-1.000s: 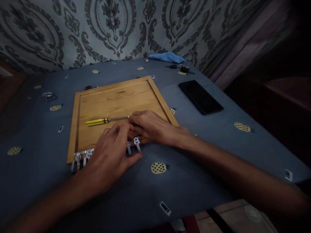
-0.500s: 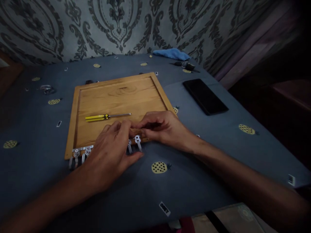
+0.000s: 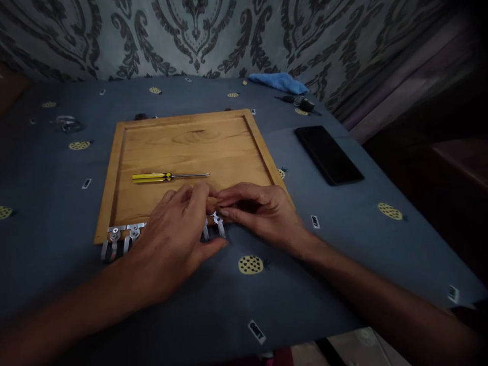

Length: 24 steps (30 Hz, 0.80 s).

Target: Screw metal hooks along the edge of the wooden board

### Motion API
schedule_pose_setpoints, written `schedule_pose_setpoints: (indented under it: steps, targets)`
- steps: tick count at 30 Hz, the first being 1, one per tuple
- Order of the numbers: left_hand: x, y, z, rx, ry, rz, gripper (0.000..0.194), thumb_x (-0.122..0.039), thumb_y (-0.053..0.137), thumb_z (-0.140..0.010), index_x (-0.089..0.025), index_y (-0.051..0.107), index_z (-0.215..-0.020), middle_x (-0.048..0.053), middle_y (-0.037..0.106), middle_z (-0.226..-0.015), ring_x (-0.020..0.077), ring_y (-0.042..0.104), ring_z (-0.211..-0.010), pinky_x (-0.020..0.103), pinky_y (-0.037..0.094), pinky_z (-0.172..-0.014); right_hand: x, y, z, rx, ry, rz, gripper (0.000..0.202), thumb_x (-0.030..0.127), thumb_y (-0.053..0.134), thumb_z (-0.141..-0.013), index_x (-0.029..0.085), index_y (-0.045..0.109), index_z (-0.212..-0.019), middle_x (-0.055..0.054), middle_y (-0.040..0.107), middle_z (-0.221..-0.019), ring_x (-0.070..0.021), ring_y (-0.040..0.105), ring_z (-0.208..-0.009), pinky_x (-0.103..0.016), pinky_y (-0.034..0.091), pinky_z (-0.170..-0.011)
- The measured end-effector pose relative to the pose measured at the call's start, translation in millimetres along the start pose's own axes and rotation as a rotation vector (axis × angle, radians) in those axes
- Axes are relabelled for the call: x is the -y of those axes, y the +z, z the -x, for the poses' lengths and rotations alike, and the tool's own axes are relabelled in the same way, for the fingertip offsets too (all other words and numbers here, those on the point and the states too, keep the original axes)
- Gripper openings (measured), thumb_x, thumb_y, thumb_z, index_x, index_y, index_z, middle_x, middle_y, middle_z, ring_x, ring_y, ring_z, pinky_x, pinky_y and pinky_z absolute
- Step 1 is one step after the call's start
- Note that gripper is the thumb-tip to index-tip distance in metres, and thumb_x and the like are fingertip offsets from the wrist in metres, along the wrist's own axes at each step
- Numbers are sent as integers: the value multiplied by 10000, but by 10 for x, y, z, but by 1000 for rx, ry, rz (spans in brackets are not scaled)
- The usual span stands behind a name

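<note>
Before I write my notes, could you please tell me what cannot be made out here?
All in the head view:
Middle of the hook row: hidden by the left hand.
Anything pinched by the right hand: fingers cover it.
Dark object beyond the wooden board: partly behind its edge.
Shiny object at left: blurred, dim.

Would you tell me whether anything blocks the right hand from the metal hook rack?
Nothing visible blocks the right hand from the right end of the metal hook rack; the left hand covers its middle.
</note>
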<state>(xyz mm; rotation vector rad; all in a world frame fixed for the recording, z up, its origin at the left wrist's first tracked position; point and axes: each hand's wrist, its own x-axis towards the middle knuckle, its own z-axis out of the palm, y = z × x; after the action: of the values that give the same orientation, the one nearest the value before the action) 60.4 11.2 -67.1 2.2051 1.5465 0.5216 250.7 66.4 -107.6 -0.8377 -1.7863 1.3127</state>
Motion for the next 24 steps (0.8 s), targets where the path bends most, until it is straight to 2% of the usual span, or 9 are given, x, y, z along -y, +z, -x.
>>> schedule_pose_setpoints:
  steps: [10,19,24]
  targets:
    - [-7,-9,-1,7,-19,-11,488,-282,804,-747,-251,453,-1086,46,633,-1083,286,598,-1016,477,505,-867,-40,13,30,12,-163,229,189,184,701,-883,197,724,-1070,-34,754,-963,-162,727,-869,-286,599,-769]
    - [-16,-22,-4,10,-18,-17,460,-263,807,-732,-238,460,-1033,54,636,-1046,310,608,-1001,492,505,-841,-17,8,20,41,-329,420,129,159,681,-917,198,724,-1032,-25,753,-913,-131,699,-815,-257,566,-724]
    - [-10,-18,1,4,-7,-19,456,-272,794,-748,-244,450,-1046,48,628,-1046,304,602,-997,490,502,-838,-13,21,21,33,-352,443,120,159,681,-918,192,723,-1026,-17,750,-890,-124,689,-806,-246,552,-716]
